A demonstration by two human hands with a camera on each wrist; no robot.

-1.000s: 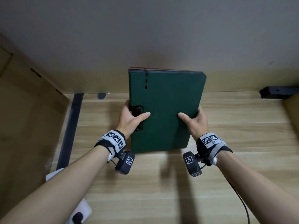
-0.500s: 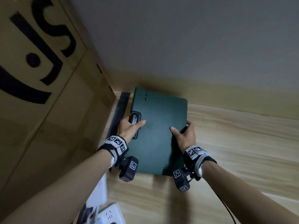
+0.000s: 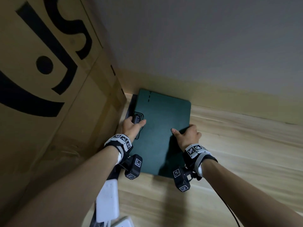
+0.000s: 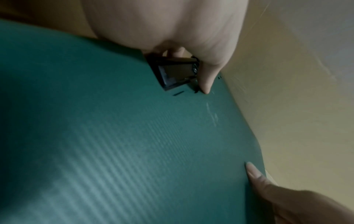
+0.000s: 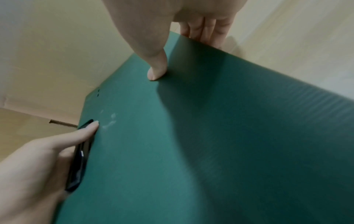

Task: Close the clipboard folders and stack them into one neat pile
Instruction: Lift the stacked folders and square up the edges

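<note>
A dark green clipboard folder (image 3: 162, 131) lies closed in the back left corner of the wooden table, its far edge near the wall. My left hand (image 3: 132, 126) grips its left edge at the black clip (image 3: 136, 118), thumb on the cover and fingers underneath. My right hand (image 3: 185, 136) grips the right edge the same way. In the left wrist view the thumb sits beside the clip (image 4: 176, 72) on the folder (image 4: 134, 144). The right wrist view shows my thumb pressed on the cover (image 5: 210, 136) and my fingers below the edge. Any folders beneath are hidden.
A large cardboard box (image 3: 49, 95) with black lettering stands close on the left, almost touching the folder. A grey wall (image 3: 196, 46) runs behind. White power strips (image 3: 108, 202) lie at the near left. The wooden table (image 3: 237, 153) stretches to the right.
Both hands have carried the folder from the table's middle, where it was held up, left and back into the corner by the cardboard box. The grips have not changed.
</note>
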